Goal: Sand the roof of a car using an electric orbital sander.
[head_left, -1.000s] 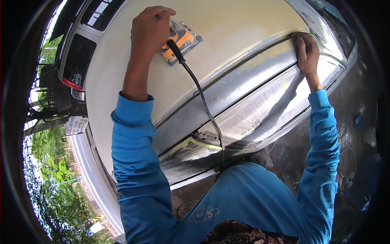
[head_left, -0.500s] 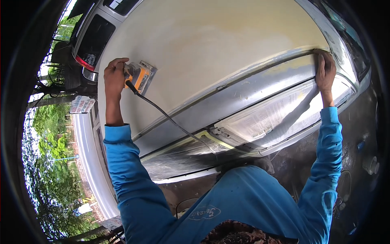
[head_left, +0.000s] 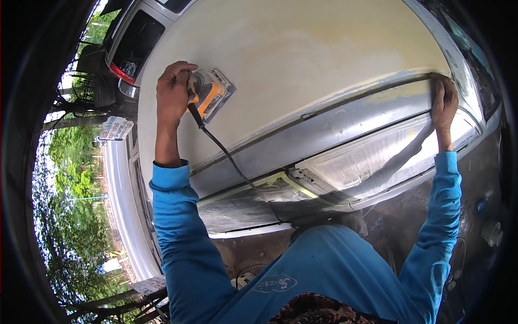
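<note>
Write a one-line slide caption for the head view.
Left hand on an orange corded sander, right hand resting at the edge of a pale, yellow-patched vehicle roof.

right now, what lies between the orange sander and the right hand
In the head view, the pale roof, then the dark groove and grey strip along its edge.

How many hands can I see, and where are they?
2: the left hand is on the orange sander, on the pale roof; the right hand is at the roof's edge. No others show, though some could be hidden.
</note>
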Tool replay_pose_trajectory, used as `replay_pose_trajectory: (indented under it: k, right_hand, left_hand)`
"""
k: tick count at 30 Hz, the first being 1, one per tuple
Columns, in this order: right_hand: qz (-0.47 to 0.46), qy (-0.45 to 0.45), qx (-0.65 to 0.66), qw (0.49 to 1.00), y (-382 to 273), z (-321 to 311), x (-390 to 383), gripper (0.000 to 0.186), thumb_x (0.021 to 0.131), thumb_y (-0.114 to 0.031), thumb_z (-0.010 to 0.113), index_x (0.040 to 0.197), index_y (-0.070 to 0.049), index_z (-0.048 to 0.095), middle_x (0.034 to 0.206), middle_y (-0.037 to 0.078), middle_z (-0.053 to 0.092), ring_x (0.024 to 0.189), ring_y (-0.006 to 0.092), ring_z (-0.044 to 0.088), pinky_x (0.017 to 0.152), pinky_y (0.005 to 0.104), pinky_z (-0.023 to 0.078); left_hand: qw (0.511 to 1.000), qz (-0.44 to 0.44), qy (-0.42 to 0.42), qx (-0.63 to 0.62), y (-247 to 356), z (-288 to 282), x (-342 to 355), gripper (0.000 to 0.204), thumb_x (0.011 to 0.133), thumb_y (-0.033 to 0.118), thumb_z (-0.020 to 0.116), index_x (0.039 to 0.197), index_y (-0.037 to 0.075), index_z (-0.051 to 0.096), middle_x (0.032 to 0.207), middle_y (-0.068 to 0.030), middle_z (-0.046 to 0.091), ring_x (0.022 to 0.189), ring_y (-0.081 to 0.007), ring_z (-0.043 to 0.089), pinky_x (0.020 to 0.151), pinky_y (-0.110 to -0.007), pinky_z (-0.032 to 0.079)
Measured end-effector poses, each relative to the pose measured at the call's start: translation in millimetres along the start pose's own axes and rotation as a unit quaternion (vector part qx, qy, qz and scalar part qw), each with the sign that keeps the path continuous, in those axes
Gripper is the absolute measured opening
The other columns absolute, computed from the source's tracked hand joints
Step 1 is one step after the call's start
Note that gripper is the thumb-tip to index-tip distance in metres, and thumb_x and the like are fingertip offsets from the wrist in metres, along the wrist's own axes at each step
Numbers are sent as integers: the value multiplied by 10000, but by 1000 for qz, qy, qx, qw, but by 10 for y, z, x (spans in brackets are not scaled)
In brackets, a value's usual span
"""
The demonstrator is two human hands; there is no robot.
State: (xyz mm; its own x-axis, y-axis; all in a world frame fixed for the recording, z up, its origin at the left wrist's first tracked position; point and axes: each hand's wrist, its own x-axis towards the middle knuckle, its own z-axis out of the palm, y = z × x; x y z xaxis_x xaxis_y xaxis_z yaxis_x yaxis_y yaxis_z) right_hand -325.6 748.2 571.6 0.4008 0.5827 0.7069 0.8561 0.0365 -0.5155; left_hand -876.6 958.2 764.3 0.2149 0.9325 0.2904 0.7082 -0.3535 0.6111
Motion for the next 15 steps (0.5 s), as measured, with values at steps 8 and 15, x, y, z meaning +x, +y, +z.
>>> replay_pose_trajectory:
  k: [8,15]
  right_hand:
    - [9,-4,25,1000,24,-4,-11,289,1020,-199,480,1074,-28,707,1048,180,687,993,363,637,939,379,470]
    - [9,4,18,1000,-36,-5,-9,279,1015,-181,471,1061,-26,698,1023,184,677,966,371,630,912,388,472]
  left_hand:
    - [998,23,-49,19,627,618,549,323,974,143,474,1074,58,769,881,-36,669,722,-89,579,665,-258,479]
    - [998,-3,-19,63,419,595,1094,340,973,168,471,1092,79,776,717,5,621,583,-66,510,486,-262,377]
